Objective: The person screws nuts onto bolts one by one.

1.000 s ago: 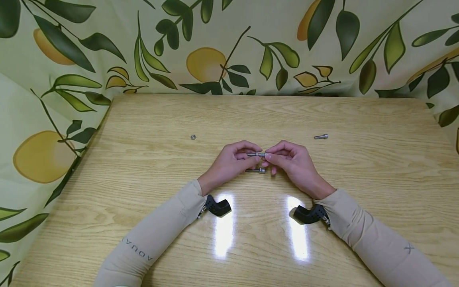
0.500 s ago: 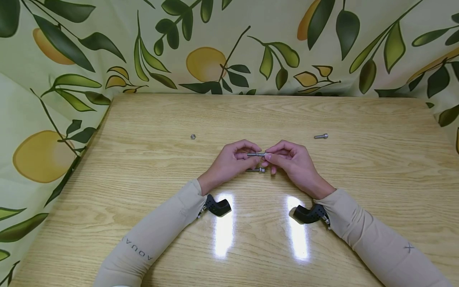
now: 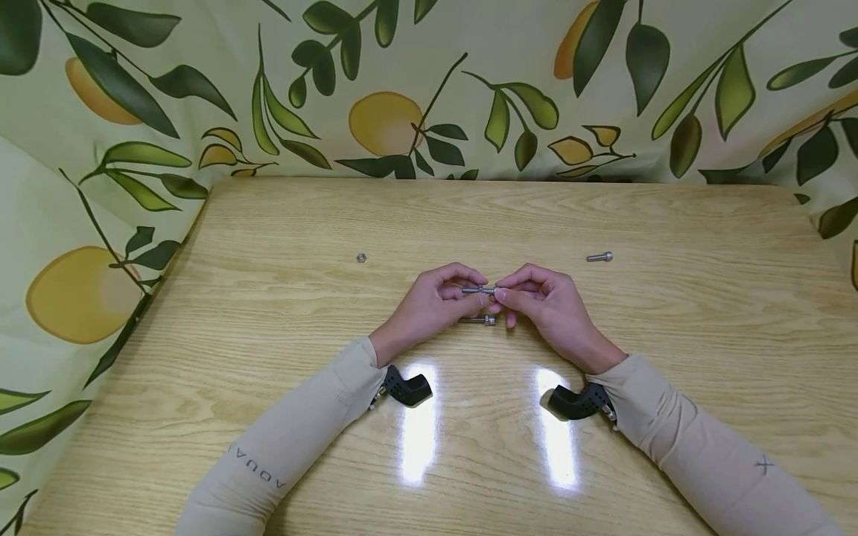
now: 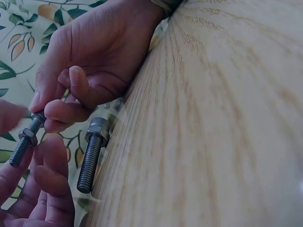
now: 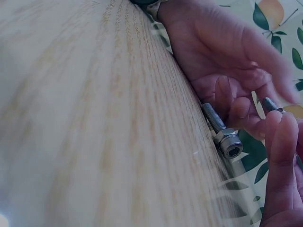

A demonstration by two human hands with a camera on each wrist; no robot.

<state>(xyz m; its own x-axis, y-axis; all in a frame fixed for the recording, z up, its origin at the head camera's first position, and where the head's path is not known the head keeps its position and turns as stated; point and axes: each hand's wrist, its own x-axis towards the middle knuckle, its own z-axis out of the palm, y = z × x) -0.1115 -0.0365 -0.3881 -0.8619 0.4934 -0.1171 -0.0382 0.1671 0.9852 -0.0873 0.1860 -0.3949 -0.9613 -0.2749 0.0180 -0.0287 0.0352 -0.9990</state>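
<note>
My right hand [image 3: 546, 305] pinches the head end of a steel socket-head bolt [image 4: 20, 152], held level over the table. A hex nut [image 4: 28, 136] sits partway along its thread. The fingers of my left hand [image 3: 439, 301] are around that nut, with the thumb blurred in both wrist views. Just below the hands, a second bolt [image 5: 215, 118] lies on the table with its own nut [image 5: 224, 135] up against its head. In the right wrist view, my left fingers largely hide the held bolt.
A loose hex nut [image 3: 361, 257] lies at the back left of the wooden table [image 3: 281, 417]. Another socket-head bolt [image 3: 599, 257] lies at the back right. Behind the table hangs a leaf-and-fruit patterned cloth [image 3: 509, 45]. Black wrist devices [image 3: 407, 388] sit under both wrists.
The head view has shifted very slightly. Both hands stay in the same place around the held bolt, with only slight finger movement. The loose nut and the other bolts lie as before.
</note>
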